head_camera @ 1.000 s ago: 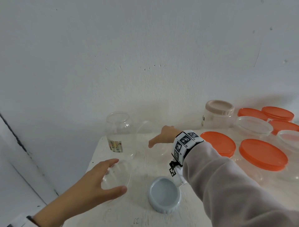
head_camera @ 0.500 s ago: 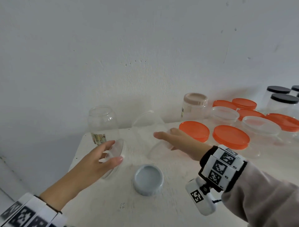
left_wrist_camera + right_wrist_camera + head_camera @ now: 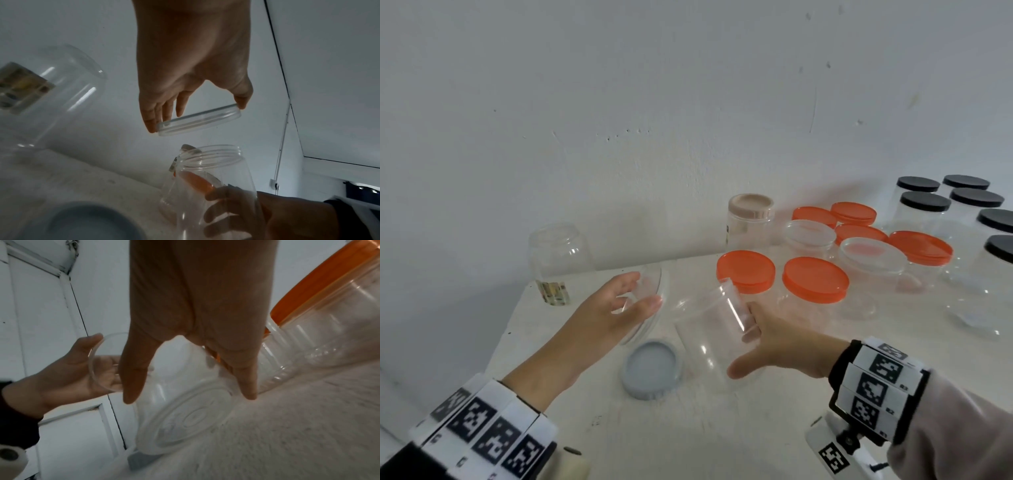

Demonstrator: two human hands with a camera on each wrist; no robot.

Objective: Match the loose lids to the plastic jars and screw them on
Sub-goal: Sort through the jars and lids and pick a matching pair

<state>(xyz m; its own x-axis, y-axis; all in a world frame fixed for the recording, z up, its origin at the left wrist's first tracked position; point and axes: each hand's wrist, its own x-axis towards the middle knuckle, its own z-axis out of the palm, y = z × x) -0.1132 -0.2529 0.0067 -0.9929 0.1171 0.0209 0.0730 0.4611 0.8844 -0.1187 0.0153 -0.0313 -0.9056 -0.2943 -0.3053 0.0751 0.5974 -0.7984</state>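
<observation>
Two hands are busy in the head view. The left hand (image 3: 616, 308) pinches a clear lid (image 3: 650, 301) by its rim, between thumb and fingers. The right hand (image 3: 780, 339) is wrapped around a clear jar (image 3: 712, 329), thumb on the near side and fingers on the far side. The jar leans, with its open mouth up and away from the right grip, toward the orange-lidded jars (image 3: 815, 279). The lid is just to the left of that mouth, not touching it. A grey lid (image 3: 652, 370) lies on the table (image 3: 722, 438) below, between the two wrists.

From the left wrist, the lid (image 3: 198, 120) hangs tilted at the fingertips (image 3: 151, 125), and the threaded mouth of the jar (image 3: 213, 162) is directly beyond it, with a clear gap between.

From the right wrist, the jar's bottom (image 3: 191, 420) rests near the table while the left hand (image 3: 68, 369) holds the lid (image 3: 102, 363) at the far side of the thumb.

I judge the left hand is the nearer one to the mouth; the lid must come flat onto the jar's long axis before turning.
</observation>
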